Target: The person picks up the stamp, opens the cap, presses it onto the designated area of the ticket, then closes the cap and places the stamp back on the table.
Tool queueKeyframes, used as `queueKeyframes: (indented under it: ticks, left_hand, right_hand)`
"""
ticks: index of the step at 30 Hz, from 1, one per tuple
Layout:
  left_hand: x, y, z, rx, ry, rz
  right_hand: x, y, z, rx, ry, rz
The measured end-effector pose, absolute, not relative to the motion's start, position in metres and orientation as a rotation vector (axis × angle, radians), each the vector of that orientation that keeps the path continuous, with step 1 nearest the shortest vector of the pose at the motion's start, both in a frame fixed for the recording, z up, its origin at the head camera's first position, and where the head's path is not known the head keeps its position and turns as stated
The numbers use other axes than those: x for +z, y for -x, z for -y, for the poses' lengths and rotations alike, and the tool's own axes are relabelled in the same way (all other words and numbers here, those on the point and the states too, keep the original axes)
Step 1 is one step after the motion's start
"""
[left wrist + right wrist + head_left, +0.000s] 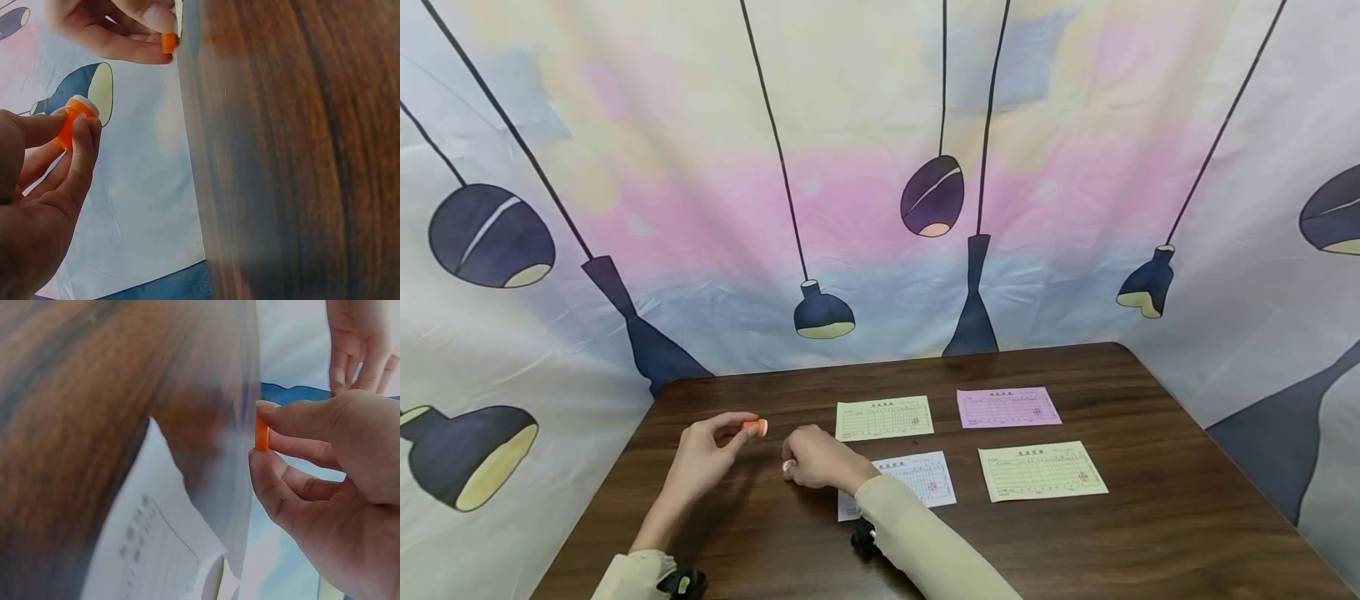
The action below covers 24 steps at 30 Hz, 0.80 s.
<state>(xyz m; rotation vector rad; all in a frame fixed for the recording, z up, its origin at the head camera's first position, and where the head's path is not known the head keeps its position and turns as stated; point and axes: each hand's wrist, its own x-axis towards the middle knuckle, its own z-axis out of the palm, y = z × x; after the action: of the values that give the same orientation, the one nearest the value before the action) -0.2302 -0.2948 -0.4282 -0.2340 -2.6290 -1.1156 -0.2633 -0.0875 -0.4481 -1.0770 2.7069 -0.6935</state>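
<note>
My left hand [702, 458] pinches a small round orange stamp [67, 130] with a white end between thumb and fingers, above the table's left part. A short way to its right, my right hand [822, 458] pinches a flat orange cap [262, 433] between thumb and fingertips. In the head view, a whitish face with reddish marks shows at these fingers. The two hands are apart. Under the right wrist lies a white printed slip [925, 479], partly covered by the forearm. It bears a red mark.
On the brown wooden table [760, 550], a pale green slip [883, 417] and a pink slip [1009, 408] lie toward the back. Another pale green slip [1042, 471] lies at the right. Each bears a red mark. A lamp-patterned cloth [880, 217] hangs behind the table.
</note>
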Motion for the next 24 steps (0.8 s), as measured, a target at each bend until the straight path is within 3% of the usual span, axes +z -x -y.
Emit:
queueKeyframes:
  ticks: [7, 24]
  left_hand:
    - [-0.430, 0.229, 0.295, -1.124, 0.245, 2.626]
    - [-0.428, 0.227, 0.286, -1.213, 0.298, 2.597]
  right_hand:
    - [-0.439, 0.260, 0.075, -0.783, 1.210, -2.692]
    - [-0.409, 0.245, 0.053, -0.871, 1.248, -2.670]
